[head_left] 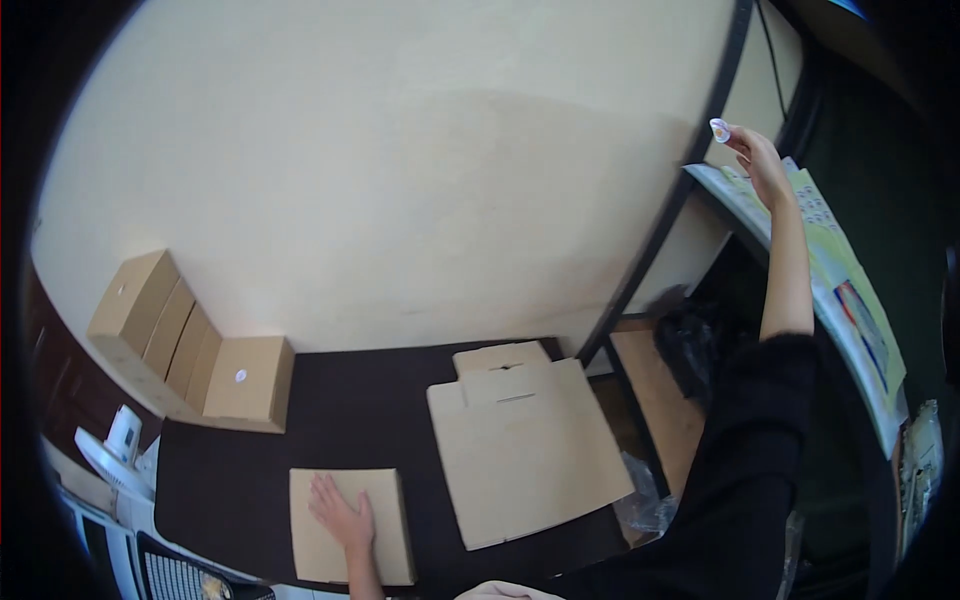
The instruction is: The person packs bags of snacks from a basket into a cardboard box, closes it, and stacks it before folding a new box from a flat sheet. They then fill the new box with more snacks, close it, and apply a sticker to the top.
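My left hand (341, 513) lies flat with spread fingers on top of a closed cardboard box (380, 485) near the front edge of the dark table. Raised at the upper right, my right hand (757, 160) pinches a small round white sticker (719, 131) with a coloured print between its fingertips. Below that hand is a shelf with sheets of stickers (812, 200). Flat, unfolded cardboard box blanks (530, 450) lie to the right of the closed box.
Several cardboard boxes (140, 300) stand at the table's back left, and one box (250, 375) carries a round white sticker. A white fan (118, 450) is at the left. Black plastic (685, 335) sits on a wooden shelf (650, 390) to the right.
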Tool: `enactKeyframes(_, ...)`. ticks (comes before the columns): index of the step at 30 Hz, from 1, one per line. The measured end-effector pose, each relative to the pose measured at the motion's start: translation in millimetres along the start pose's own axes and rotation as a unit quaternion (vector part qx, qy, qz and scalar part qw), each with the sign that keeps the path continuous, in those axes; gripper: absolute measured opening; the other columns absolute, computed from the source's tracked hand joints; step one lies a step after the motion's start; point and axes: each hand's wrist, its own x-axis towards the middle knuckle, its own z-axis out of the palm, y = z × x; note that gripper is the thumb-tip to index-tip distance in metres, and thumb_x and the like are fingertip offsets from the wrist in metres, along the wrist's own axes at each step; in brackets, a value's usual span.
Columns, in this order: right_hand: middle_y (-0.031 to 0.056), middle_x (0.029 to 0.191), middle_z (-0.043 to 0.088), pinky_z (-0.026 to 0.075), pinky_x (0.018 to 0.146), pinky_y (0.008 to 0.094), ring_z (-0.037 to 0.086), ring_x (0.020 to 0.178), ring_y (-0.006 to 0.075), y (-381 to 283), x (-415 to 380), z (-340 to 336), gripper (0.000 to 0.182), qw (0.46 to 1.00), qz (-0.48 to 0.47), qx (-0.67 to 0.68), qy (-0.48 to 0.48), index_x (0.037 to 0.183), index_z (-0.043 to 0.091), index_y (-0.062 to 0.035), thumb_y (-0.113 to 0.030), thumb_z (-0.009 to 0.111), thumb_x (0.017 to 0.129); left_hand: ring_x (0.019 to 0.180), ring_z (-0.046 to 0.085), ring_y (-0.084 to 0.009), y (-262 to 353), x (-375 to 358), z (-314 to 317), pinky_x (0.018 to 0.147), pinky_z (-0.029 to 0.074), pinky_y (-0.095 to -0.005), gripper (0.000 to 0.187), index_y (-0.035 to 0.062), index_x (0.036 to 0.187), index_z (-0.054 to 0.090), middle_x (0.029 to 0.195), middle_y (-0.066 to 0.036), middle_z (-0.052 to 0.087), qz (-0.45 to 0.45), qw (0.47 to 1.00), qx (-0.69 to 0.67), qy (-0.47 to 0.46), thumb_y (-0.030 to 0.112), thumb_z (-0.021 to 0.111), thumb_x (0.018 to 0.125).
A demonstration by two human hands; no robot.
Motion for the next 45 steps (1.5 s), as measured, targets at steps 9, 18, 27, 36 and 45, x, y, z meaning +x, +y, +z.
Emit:
enactKeyframes(9, 0.0075, 0.102, 0.057, 0.041, 0.083, 0.0269, 0.051, 0.093, 0.0129, 36, -329, 330, 0.013, 0.951, 0.104, 0.238, -0.167, 0.088, 0.060, -0.0045, -0.015, 0.060, 0.081, 0.127, 0.025, -0.0307, -58, 0, -43, 0.104, 0.016, -0.0432, 0.064, 0.0008, 0.126, 0.036, 0.135, -0.016, 0.031, 0.252, 0.960, -0.079, -0.096, 0.033, 0.058, 0.076)
enactKeyframes(18, 0.0052, 0.090, 0.051, 0.033, 0.081, 0.0342, 0.046, 0.088, 0.0204, 10, -534, 448, 0.018, 0.949, 0.247, 0.055, -0.191, 0.078, 0.067, -0.0090, -0.025, 0.061, 0.074, 0.129, 0.022, -0.0273, -100, -14, -65, 0.104, 0.015, -0.0429, 0.074, -0.0024, 0.129, 0.031, 0.137, -0.016, 0.027, 0.283, 0.954, -0.030, -0.096, 0.042, 0.055, 0.076)
enactKeyframes(27, 0.0033, 0.095, 0.049, 0.023, 0.087, 0.0402, 0.036, 0.100, 0.0241, -17, -556, 465, 0.019, 0.943, 0.261, -0.134, -0.157, 0.074, 0.068, -0.0108, -0.028, 0.062, 0.067, 0.119, 0.033, -0.0275, -117, 7, -73, 0.097, 0.025, -0.0407, 0.067, 0.0057, 0.122, 0.042, 0.129, -0.013, 0.037, 0.348, 0.924, -0.116, -0.109, 0.040, 0.065, 0.069)
enactKeyframes(36, 0.0031, 0.096, 0.048, 0.023, 0.086, 0.0421, 0.036, 0.099, 0.0256, -18, -560, 472, 0.022, 0.940, 0.263, -0.170, -0.133, 0.073, 0.067, -0.0094, -0.029, 0.063, 0.066, 0.120, 0.030, -0.0303, -120, 5, -70, 0.099, 0.024, -0.0427, 0.054, 0.0118, 0.121, 0.045, 0.126, -0.013, 0.038, 0.383, 0.910, -0.128, -0.091, 0.034, 0.060, 0.074)
enactKeyframes(45, 0.0039, 0.098, 0.046, 0.023, 0.086, 0.0446, 0.035, 0.101, 0.0261, -21, -557, 474, 0.021, 0.935, 0.275, -0.172, -0.140, 0.073, 0.067, -0.0098, -0.029, 0.064, 0.066, 0.120, 0.031, -0.0311, -120, 4, -69, 0.099, 0.024, -0.0431, 0.053, 0.0121, 0.122, 0.044, 0.126, -0.013, 0.038, 0.389, 0.909, -0.121, -0.087, 0.033, 0.059, 0.075)
